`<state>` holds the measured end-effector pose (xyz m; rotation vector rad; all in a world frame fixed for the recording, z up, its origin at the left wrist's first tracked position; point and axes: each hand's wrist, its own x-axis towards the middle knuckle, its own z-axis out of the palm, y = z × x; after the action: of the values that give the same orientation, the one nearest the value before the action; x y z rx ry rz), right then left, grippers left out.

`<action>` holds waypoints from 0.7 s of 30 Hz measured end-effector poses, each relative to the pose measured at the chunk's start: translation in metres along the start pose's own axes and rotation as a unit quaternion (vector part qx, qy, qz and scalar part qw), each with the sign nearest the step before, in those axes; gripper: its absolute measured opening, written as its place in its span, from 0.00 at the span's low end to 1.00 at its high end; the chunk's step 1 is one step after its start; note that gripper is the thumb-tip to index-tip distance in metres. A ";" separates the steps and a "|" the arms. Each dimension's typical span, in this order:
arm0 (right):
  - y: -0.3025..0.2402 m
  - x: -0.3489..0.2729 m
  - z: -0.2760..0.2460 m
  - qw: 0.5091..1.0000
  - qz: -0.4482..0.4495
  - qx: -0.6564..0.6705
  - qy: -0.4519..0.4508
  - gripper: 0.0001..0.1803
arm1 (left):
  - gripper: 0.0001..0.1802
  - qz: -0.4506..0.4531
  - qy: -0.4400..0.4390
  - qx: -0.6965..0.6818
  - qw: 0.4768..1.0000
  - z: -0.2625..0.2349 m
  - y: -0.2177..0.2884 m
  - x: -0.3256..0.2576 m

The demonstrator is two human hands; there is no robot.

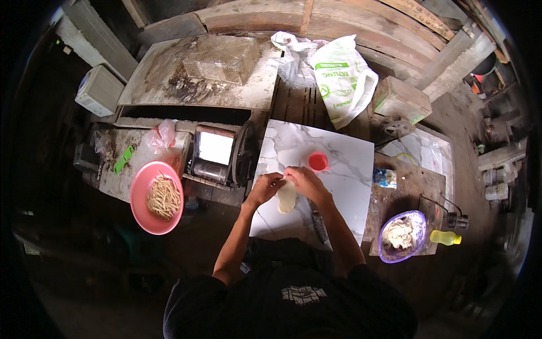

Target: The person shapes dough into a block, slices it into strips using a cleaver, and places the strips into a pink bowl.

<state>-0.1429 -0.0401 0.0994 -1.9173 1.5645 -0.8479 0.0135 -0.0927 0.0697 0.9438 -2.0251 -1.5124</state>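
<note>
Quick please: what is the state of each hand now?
Left hand: closed on the top of the pale dough piece.
Right hand: closed on the same dough piece.

A rough, home-style noodle-making workshop — weathered wooden planks point(339, 22) wall the back, a marble-patterned slab point(339, 152) serves as the worktop, a metal noodle machine point(217, 155) stands beside it, and a pink bowl of cut noodles point(156, 198) sits nearby.

You are looking through one head-worn fisheye view, aimed almost straight down over the marble slab point(327, 164) at frame centre, fairly near. Your forearms enter from the lower edge; straight wooden edges bend toward the dark rim.
</note>
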 end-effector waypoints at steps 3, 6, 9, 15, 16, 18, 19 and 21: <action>-0.007 0.015 -0.015 0.997 -0.037 0.014 0.068 0.04 | 0.10 0.029 0.034 0.018 0.999 -0.011 0.027 0.012; -0.022 0.029 -0.037 0.992 -0.042 -0.029 0.118 0.03 | 0.09 0.092 0.108 0.057 0.988 -0.020 0.057 0.026; -0.030 0.028 -0.042 0.979 -0.070 -0.079 0.175 0.07 | 0.10 0.149 0.141 0.064 0.977 -0.021 0.062 0.033; -0.004 -0.026 0.014 0.968 -0.032 -0.152 0.199 0.12 | 0.12 0.218 0.106 0.117 0.963 0.005 0.000 0.011; 0.009 -0.040 0.030 0.969 -0.034 -0.175 0.174 0.14 | 0.12 0.206 0.084 0.139 0.965 0.015 -0.018 0.000; 0.030 -0.071 0.061 0.981 -0.017 -0.157 0.110 0.13 | 0.12 0.189 0.049 0.173 0.965 0.030 -0.049 -0.023; 0.028 -0.078 0.067 0.983 -0.015 -0.155 0.098 0.13 | 0.12 0.183 0.036 0.190 0.964 0.034 -0.054 -0.034; 0.023 -0.096 0.077 0.986 -0.005 -0.151 0.075 0.12 | 0.11 0.179 0.038 0.211 0.960 0.043 -0.057 -0.053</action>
<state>-0.1139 0.0497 0.0171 -2.1124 1.8648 -0.8117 0.0343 -0.0354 0.0048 0.7131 -2.3540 -0.8583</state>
